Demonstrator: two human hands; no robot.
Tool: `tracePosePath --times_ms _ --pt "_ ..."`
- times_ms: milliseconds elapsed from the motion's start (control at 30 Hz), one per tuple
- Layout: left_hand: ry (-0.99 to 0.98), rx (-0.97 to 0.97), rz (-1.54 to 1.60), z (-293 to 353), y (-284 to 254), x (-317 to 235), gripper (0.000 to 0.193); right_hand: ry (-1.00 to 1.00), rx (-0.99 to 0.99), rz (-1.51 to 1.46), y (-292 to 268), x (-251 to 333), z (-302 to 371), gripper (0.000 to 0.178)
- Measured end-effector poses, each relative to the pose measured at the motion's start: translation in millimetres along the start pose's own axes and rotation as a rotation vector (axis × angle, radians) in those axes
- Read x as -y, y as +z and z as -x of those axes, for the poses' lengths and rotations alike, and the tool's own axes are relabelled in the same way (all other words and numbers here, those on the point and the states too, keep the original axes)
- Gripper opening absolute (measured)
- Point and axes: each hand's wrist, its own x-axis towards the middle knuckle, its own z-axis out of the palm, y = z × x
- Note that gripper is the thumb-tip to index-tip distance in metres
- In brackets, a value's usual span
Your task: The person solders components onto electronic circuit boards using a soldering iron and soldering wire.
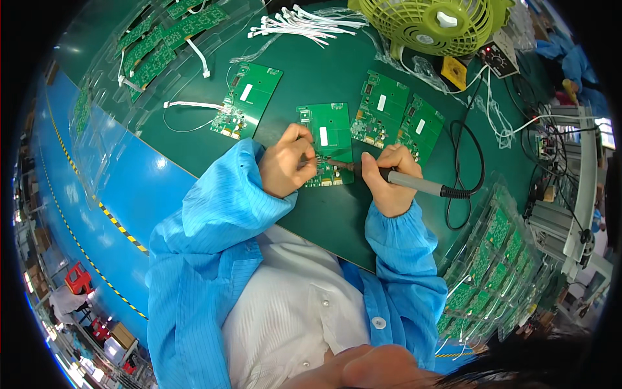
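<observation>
In the middle of the green mat lies a green circuit board (338, 144) with a white label. My right hand (392, 188) is closed round a soldering iron (416, 183) with a grey handle. Its tip points left and meets the board's lower part, among small components. My left hand (282, 167) reaches over the board's left edge, thumb and fingers pinched together close to the iron's tip. What they pinch is too small and hidden to make out. Left of it rests another board (254, 97) with a white connector cable (194, 104) lying across its lower part.
Two more boards (380, 104) lie to the right. White cables (304, 24) are heaped at the back beside a green fan (431, 23). A dark control box (500, 59) stands behind the iron's black cord (481, 175). Clear trays of boards stand at far left and right (483, 272).
</observation>
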Motion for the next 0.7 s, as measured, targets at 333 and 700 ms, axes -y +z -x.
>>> tracePosePath --times_ms 333,700 --pt "0.023 -0.005 -0.092 -1.8 3.2 0.4 0.009 -0.012 -0.026 0.030 1.2 -4.2 0.6 0.026" --pt "0.001 0.025 -0.066 -1.1 2.0 -3.0 0.009 -0.028 -0.017 0.054 3.7 -2.2 1.2 0.027"
